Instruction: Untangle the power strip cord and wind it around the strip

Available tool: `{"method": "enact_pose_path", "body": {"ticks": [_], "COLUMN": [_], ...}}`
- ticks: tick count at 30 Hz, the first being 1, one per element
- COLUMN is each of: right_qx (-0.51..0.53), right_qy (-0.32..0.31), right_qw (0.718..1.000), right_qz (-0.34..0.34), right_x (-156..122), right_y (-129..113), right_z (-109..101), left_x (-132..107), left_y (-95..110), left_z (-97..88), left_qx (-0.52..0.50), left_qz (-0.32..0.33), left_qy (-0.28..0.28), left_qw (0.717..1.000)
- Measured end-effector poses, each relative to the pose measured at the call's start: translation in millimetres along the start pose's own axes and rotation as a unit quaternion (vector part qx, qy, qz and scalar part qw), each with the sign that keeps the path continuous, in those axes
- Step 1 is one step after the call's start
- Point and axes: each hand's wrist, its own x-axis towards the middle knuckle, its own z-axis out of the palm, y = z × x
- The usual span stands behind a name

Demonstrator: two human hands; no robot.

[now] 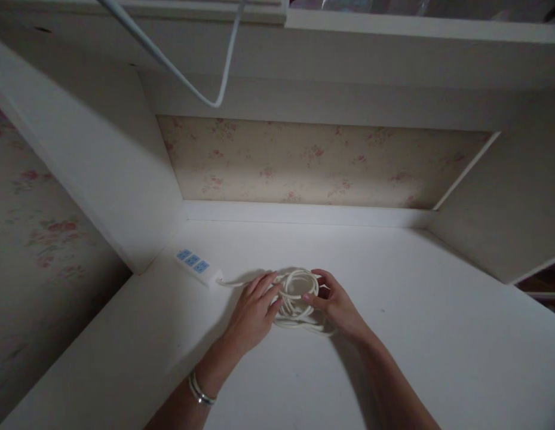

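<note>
A white power cord (299, 316) lies in loose coils on the white desk top. It runs left to a white power strip (198, 267) with blue socket faces. My left hand (255, 310) rests flat at the left side of the coils, fingers stretched out over the cord. At the right side, my right hand (333, 301) has its thumb and fingers curled round the edge of the coiled cord. Part of the cord is hidden under both hands.
White side panels stand left (102, 137) and right (505, 197) of the desk top (393, 358). Behind is a strip of floral wallpaper (313, 161). A shelf (371, 60) overhangs the desk, with a white cable (183, 77) hanging in a loop.
</note>
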Motion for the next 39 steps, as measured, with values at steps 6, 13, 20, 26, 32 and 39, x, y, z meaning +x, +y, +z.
{"method": "enact_pose_path", "body": {"ticks": [6, 13, 20, 26, 32, 39], "right_qx": [-0.022, 0.029, 0.117, 0.051, -0.068, -0.023], "right_qy": [0.023, 0.039, -0.004, 0.028, 0.049, -0.051], "right_qw": [0.999, 0.999, 0.988, 0.996, 0.996, 0.997], "right_qz": [-0.022, 0.020, 0.100, 0.060, -0.042, -0.057], "right_x": [2, 4, 0, 0, 2, -11], "right_y": [3, 7, 1, 2, 9, -2], "right_z": [2, 4, 7, 10, 13, 32], "left_x": [3, 6, 7, 6, 7, 8], "left_y": [4, 5, 7, 7, 11, 12], "left_z": [-1.7, -4.2, -3.9, -5.3, 0.8, 0.2], "left_qx": [0.028, 0.034, 0.055, 0.067, 0.101, 0.107], "left_qz": [0.020, 0.048, 0.063, 0.110, 0.106, 0.043], "left_qy": [0.015, 0.021, 0.044, 0.067, 0.060, 0.076], "left_qw": [0.999, 0.998, 0.996, 0.989, 0.987, 0.990]}}
